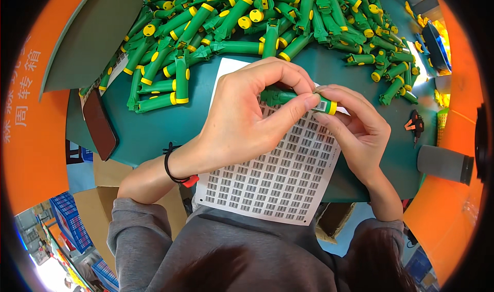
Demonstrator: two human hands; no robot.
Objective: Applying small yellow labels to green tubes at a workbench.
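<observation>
Above the table, my left hand (pixel 242 109) is closed round a green plastic tube (pixel 280 97) with a yellow end cap. A small white barcode label (pixel 321 105) lies on the tube near that cap. My right hand (pixel 363 132) pinches the capped end and the label's edge between thumb and fingers. Beneath both hands a white sheet of barcode stickers (pixel 257 214) slopes over the table's near edge against my body. Part of the tube is hidden behind my left fingers.
A heap of similar green-and-yellow tubes (pixel 198 22) covers the far side of the green table (pixel 149 135). A brown flat case (pixel 100 125) sits at left, below a grey-green panel (pixel 92 34). At right are a black-and-orange tool (pixel 413 125), a grey cylinder (pixel 442 164) and a blue tray (pixel 436 45).
</observation>
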